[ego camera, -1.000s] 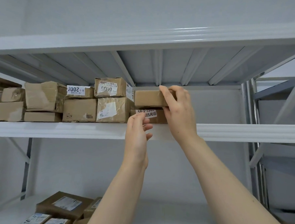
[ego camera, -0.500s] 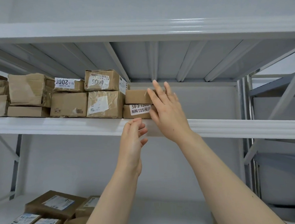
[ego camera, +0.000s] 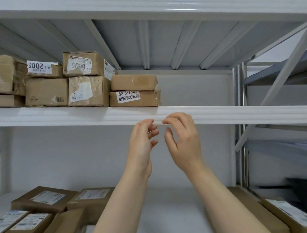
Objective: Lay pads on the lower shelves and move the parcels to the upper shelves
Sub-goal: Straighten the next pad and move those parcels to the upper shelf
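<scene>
The left hand point(ego camera: 142, 144) and right hand point(ego camera: 184, 146) are hovering empty, fingers loosely curled, just under the upper shelf point(ego camera: 237, 114) edge — the plain parcel point(ego camera: 133, 83) is sitting on it, atop a labelled parcel point(ego camera: 146, 101).

I'm in a parcel storeroom. White steel shelves point(ego camera: 237, 113) stand against a plain wall point(ego camera: 77, 157), with a second rack point(ego camera: 274, 74) just to my right. Taped cardboard parcels point(ego camera: 134, 83) are stacked on them, carrying printed shipping labels point(ego camera: 48, 197) and number stickers point(ego camera: 39, 66) such as 2008 and 58-3.
</scene>
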